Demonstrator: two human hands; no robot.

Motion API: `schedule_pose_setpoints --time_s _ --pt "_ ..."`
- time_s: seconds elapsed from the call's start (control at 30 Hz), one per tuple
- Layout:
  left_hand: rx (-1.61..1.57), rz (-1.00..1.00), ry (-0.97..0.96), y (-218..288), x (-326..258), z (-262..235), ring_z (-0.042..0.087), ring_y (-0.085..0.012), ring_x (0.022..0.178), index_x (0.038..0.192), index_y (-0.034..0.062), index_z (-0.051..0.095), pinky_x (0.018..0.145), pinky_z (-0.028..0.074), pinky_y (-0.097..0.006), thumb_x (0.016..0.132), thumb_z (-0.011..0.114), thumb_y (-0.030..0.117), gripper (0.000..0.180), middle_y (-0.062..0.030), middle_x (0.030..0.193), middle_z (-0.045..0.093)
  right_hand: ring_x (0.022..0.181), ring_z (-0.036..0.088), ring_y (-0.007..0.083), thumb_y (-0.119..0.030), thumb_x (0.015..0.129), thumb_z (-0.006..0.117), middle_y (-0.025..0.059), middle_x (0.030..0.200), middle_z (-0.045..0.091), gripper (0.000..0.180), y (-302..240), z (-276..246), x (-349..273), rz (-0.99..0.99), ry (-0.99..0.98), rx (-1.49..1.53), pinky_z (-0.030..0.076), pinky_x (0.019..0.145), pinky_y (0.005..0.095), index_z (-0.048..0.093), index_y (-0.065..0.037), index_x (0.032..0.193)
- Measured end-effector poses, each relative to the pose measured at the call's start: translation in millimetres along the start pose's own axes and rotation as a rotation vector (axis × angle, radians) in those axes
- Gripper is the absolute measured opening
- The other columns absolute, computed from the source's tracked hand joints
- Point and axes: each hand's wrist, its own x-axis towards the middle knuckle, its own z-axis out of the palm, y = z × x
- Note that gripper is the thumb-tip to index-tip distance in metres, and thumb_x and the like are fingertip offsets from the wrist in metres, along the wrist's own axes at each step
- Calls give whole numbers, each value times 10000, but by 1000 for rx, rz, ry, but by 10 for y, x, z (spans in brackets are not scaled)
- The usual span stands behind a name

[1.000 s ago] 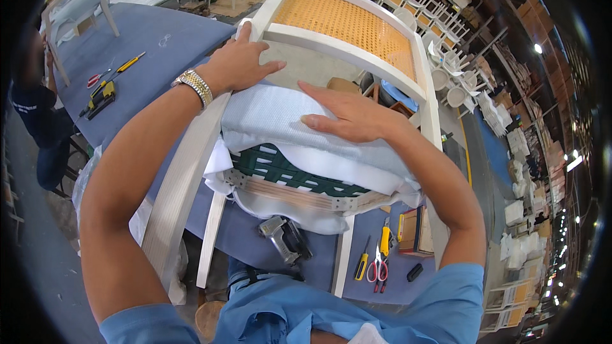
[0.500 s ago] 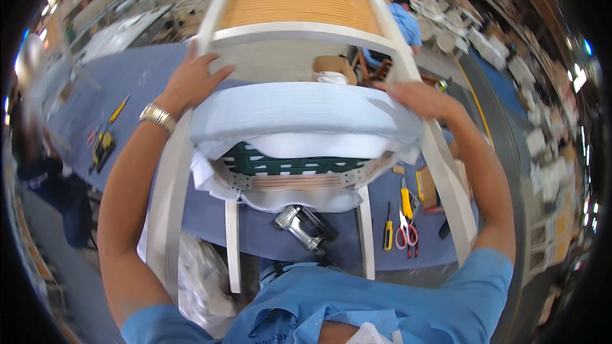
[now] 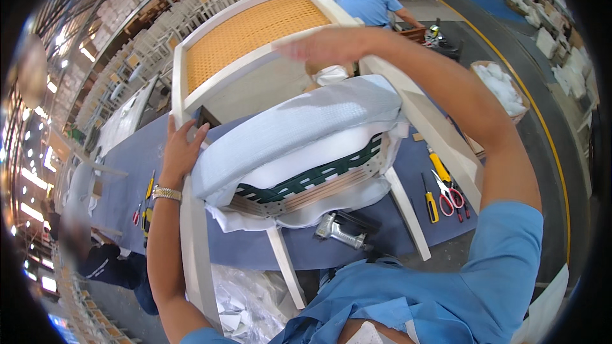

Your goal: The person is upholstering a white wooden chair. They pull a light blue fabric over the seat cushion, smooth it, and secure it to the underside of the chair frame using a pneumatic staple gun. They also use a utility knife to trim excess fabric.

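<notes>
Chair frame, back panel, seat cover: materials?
Chair frame: likely wood, pale matte finish; squared members, no gloss.
Back panel: looks like woven cane, maybe synthetic; golden, fine weave.
Seat cover: pale blue fabric, seemingly matte; soft creases, rumpled lower edge. Fibre unclear.

Right fingers [image 3: 294, 50] blurred; box [image 3: 312, 70] partly hidden behind seat [image 3: 296, 129]

Matt wood frame [image 3: 196, 242] at the left fingers [image 3: 189, 126], woven cane [image 3: 255, 35] beyond; this side of the right fingers [image 3: 294, 49], matt cloth seat [image 3: 299, 113], then shiny metal stapler [image 3: 344, 236].
</notes>
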Motion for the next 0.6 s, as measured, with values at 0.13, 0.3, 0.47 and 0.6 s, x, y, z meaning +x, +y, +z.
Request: schedule_pose_setpoints --time_s 0.13,0.3,0.47,0.6 --pt "-24 -4 -13 85 22 26 417 -509 1417 1335 54 670 1166 370 -451 934 640 585 666 -424 1573 255 1488 367 373 -693 1027 332 225 1601 389 851 9 199 -36 -192 31 -71 291 1237 418 340 -54 1589" --pt "48 4 13 -41 26 28 443 -510 1398 1343 75 672 1162 377 -449 928 629 606 676 -420 1575 255 1445 416 406 -674 1013 415 253 1591 388 863 -201 544 -162 -222 -186 -158 333 1209 403 304 -53 1603" --pt "18 -61 -23 14 16 43 425 -517 1411 1344 55 669 1187 346 -454 913 624 641 730 -423 1579 244 1395 471 431 -702 982 453 268 1539 457 896 -153 535 -80 -178 -222 -145 361 1180 426 346 -43 1582" --pt "73 -106 -61 128 3 13 518 -553 1302 1351 57 666 1137 412 -488 913 606 649 739 -389 1592 239 1355 509 448 -741 933 503 300 1486 499 951 -460 504 111 -119 -336 -196 393 1158 440 368 -45 1566"
